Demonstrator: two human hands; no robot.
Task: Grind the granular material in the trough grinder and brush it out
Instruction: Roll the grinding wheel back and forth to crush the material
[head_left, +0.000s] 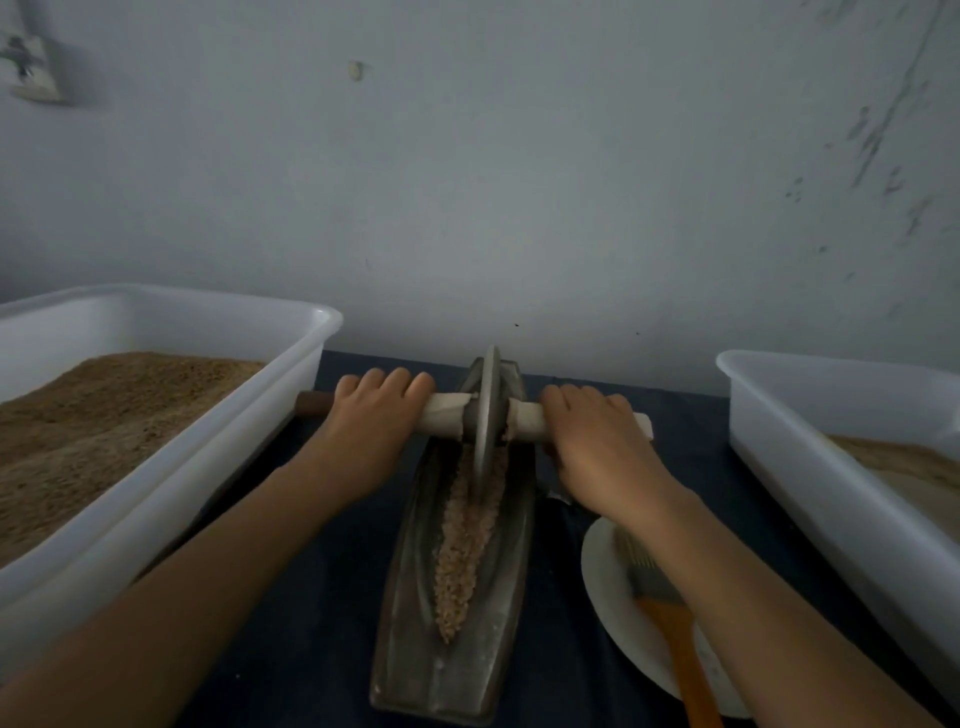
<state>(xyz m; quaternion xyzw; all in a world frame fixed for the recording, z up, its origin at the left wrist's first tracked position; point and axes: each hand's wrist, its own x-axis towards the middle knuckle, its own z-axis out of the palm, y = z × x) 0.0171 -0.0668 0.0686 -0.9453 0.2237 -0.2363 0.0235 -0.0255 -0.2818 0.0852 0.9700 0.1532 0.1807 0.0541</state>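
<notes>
A grey boat-shaped metal trough grinder (410, 613) lies lengthwise on the dark table in front of me. Pale brown granular material (462, 545) fills its groove. The grey grinding wheel (487, 410) stands upright in the far part of the groove, on a wooden axle handle (441, 410) that runs left to right. My left hand (371, 415) grips the handle left of the wheel. My right hand (592, 436) grips it to the right. A brush (670, 623) with an orange handle lies on a white plate (608, 587) to the right of the trough, partly under my right forearm.
A large white plastic tub (234, 447) with brown granular material stands at the left. Another white tub (810, 467), with paler material inside, stands at the right. A grey wall rises right behind the table. The dark tabletop (311, 597) shows between the tubs.
</notes>
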